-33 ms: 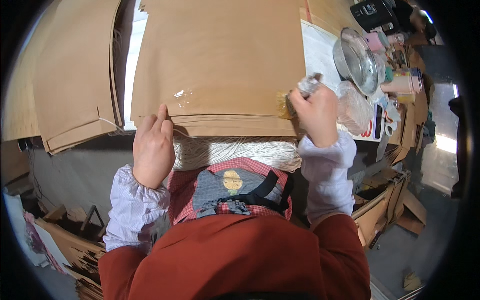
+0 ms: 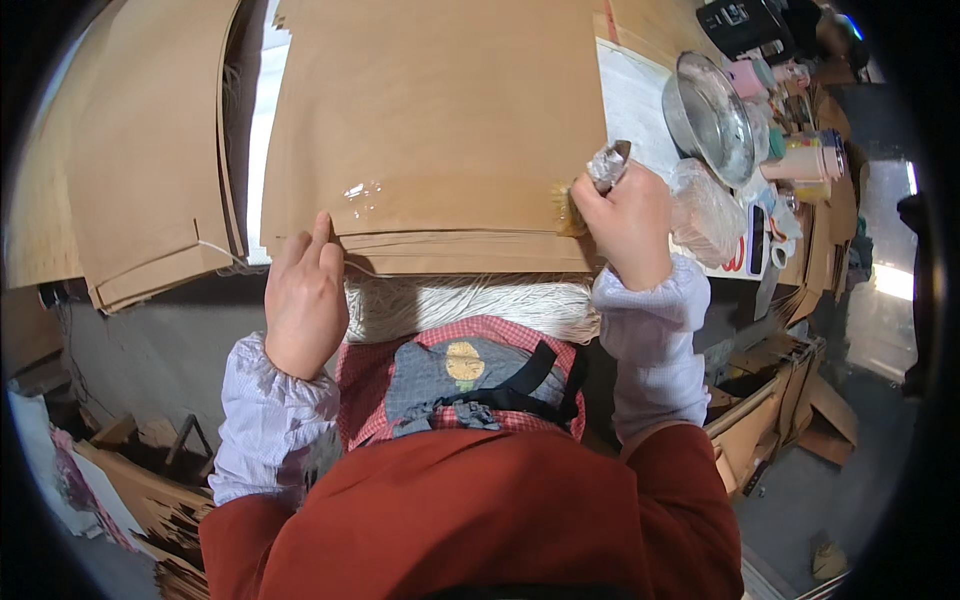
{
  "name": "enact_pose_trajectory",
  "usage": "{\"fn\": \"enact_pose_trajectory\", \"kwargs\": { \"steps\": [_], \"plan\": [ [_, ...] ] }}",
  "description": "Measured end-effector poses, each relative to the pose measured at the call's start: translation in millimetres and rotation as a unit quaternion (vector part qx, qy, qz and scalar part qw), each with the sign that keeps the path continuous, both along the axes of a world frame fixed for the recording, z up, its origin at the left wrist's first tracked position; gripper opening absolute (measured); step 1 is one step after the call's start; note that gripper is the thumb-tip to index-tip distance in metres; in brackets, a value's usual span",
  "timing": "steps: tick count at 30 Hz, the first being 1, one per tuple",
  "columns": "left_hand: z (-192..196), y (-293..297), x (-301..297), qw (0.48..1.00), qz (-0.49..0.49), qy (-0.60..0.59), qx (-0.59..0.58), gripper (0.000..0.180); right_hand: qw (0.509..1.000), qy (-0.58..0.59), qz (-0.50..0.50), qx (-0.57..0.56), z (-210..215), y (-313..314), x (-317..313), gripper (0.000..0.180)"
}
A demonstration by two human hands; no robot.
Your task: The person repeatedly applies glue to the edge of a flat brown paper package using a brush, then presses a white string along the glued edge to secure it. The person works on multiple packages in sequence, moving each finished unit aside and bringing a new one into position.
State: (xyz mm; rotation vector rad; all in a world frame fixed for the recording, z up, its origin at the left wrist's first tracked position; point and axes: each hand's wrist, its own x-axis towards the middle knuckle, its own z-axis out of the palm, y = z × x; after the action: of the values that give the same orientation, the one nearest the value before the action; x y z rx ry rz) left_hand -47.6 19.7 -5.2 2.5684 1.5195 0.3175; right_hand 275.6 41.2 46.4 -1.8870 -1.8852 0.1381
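Observation:
A stack of brown kraft paper sheets point(image 2: 450, 110) lies in front of me, with a folded strip along its near edge. A glossy wet patch point(image 2: 362, 194) shines on the top sheet. My left hand point(image 2: 306, 285) presses on the near left corner, index finger stretched out and nothing held. Closed round a brush point(image 2: 608, 165), my right hand point(image 2: 634, 222) is at the near right corner of the stack. The brush's handle is wrapped in silver, and its yellowish bristles touch the sheet's right edge. White cords point(image 2: 470, 308) hang in a bundle below the table edge.
Another stack of brown paper point(image 2: 150, 140) with a white cord stands at the left. To the right are a metal bowl point(image 2: 708, 120), a clear plastic bag point(image 2: 708, 210), a phone point(image 2: 757, 240), a tape roll point(image 2: 780, 257) and a pink cup point(image 2: 800, 163). Cardboard pieces point(image 2: 765, 410) stand below right.
My right hand and the brush have shifted very slightly left, and the brush handle is tilted a little differently. My left hand stays at the same corner.

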Motion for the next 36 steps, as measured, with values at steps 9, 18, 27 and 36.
{"fn": "enact_pose_trajectory", "kwargs": {
  "steps": [9,18,27,36],
  "plan": [
    [27.5,-11.4,-2.1,0.926,0.073,-0.322,-0.181,0.006,0.954,0.164,-0.157,0.198,-30.5,-72.3,170.4,0.031],
    [106.8,-34.5,-1.8,0.778,-0.095,-0.533,-0.320,0.009,0.869,0.410,0.247,-0.126,-45.3,-103.6,-33.4,0.029],
    [70.8,39.8,-31.9,0.961,0.022,-0.270,-0.054,0.004,0.916,0.379,0.067,-0.113,-32.0,-65.6,76.8,0.018],
    [-19.4,71.9,-17.8,0.972,0.095,-0.210,-0.040,0.009,0.959,0.260,-0.045,-0.100,-100.6,-21.5,75.1,0.011]
  ]
}}
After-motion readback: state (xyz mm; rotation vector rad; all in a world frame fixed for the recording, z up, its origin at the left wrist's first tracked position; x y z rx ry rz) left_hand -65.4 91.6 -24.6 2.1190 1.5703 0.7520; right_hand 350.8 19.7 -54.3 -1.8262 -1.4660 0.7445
